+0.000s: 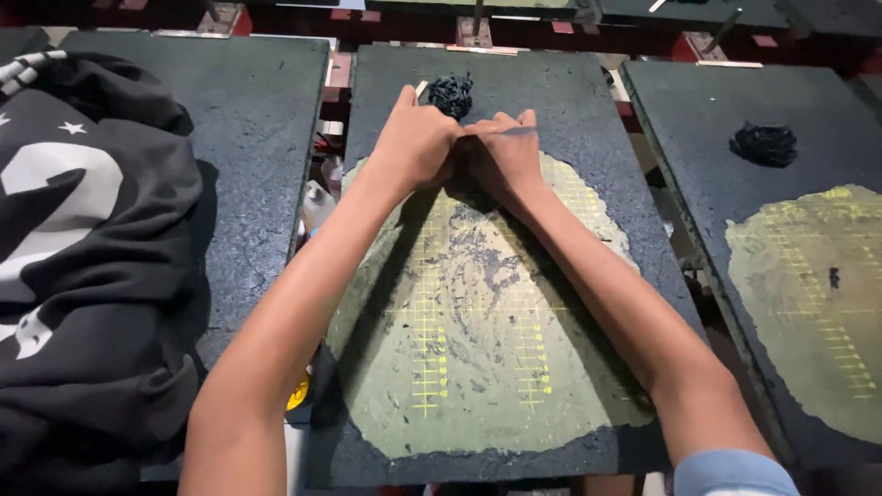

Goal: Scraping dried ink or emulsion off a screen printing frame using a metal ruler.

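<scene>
Both my hands press together near the far end of the middle dark board (588, 119). My left hand (415, 142) and my right hand (503, 154) are closed side by side on a thin flat scraper (422, 89), whose pale tip shows above my left fingers. Its edge lies at the top of a worn yellow-green patch (478, 367) with yellow grid lines. Just beyond my fingers sits a black clump of scraped residue (451, 94).
A pile of black garments with white print (73, 248) covers the left board (248, 138). The right board (698, 119) carries another black clump (763, 143) and a yellow-green patch (808, 294). Bottles (317, 204) sit in the gap between the boards.
</scene>
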